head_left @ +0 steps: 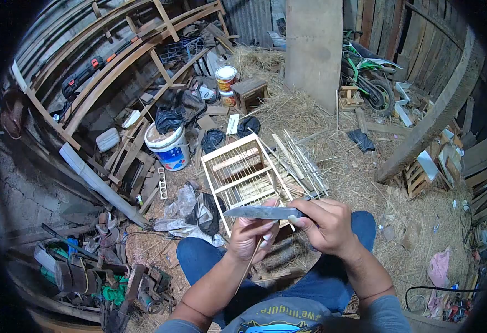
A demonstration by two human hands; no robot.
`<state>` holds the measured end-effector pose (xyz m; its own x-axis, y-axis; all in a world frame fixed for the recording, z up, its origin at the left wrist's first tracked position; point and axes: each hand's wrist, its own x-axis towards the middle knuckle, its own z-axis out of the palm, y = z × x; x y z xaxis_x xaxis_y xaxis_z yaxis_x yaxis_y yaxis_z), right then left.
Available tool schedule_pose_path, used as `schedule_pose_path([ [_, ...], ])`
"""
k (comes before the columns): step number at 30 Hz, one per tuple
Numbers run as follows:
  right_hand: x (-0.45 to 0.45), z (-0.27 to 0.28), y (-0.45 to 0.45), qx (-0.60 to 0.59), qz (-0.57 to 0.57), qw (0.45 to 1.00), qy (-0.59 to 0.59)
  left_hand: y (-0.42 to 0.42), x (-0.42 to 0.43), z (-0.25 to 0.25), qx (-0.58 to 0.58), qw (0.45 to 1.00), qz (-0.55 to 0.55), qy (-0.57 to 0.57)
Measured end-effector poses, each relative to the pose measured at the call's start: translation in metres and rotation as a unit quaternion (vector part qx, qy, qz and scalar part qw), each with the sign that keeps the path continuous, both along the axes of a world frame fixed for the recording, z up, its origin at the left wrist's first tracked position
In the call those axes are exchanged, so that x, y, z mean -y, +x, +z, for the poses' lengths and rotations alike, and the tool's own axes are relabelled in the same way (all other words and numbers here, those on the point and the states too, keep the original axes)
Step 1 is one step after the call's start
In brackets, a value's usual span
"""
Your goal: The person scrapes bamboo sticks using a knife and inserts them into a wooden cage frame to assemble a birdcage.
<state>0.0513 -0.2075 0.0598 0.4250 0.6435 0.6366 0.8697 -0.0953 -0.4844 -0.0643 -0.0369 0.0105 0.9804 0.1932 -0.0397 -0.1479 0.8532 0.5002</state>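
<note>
My right hand [328,223] is wrapped round the dark handle of a knife, whose broad grey blade [260,212] points left across my left hand. In my left hand [250,237] the fingers are closed on a thin wooden stick [249,267], which slants down past my wrist, just under the blade. Whether the edge touches the stick, I cannot tell. Beyond both hands stands a light wooden slatted frame [233,187] like a cage, with thin bars; its near side is partly hidden by my hands and the knife.
Several loose wooden sticks [302,161] lie right of the frame. A white bucket [167,149] with a black bag stands to the left, crumpled plastic [191,208] nearer. A wooden post [421,130] leans at the right, and a green motorcycle [374,83] is at the back. Straw covers the ground.
</note>
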Motion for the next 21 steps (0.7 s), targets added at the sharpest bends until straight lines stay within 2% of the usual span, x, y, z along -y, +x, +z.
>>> schedule_pose_path([
  [7, 0.001, -0.003, 0.004, 0.016, 0.008, 1.000, 0.002, -0.003, 0.004, 0.008, -0.041, 0.999, 0.009, 0.010],
  [9, 0.002, -0.002, 0.004, 0.035, 0.003, 0.999, 0.000, -0.001, 0.008, 0.013, -0.088, 0.993, 0.065, 0.037],
  [10, 0.003, -0.002, 0.003, 0.035, 0.003, 0.999, 0.001, -0.001, 0.006, 0.010, -0.088, 0.993, 0.064, 0.037],
  [12, 0.004, -0.003, 0.004, 0.050, -0.012, 0.999, -0.005, -0.002, -0.001, 0.002, 0.015, 1.000, -0.007, 0.023],
  [19, 0.004, -0.004, 0.007, 0.063, -0.036, 0.997, 0.014, 0.001, 0.001, 0.005, 0.034, 0.999, -0.005, 0.041],
  [21, 0.005, -0.003, 0.008, 0.045, -0.031, 0.998, -0.007, 0.005, 0.004, 0.009, -0.018, 0.995, 0.030, 0.099],
])
